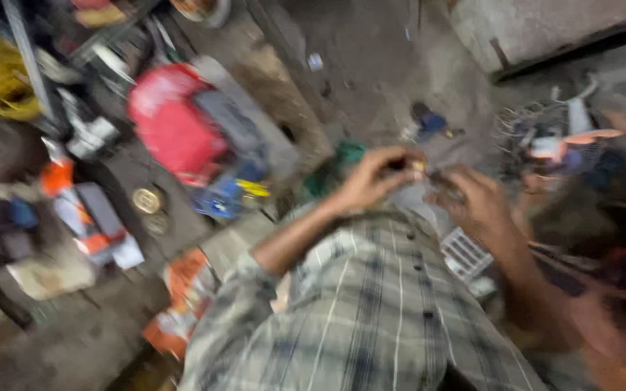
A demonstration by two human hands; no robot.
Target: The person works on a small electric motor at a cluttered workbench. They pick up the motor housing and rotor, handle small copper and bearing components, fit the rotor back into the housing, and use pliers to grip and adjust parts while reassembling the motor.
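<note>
Head view: hands meet above cluttered floor.

Motion blur smears the whole view. The left hand pinches a small pale object at its fingertips, too blurred and too small to identify. Just beside that grip, the right hand closes around something dark, mostly hidden by its fingers; its kind cannot be told. Below the grip, the plaid shirt runs off the bottom edge. Right of the grip, a wire basket holds blurred things that cannot be made out.
</note>
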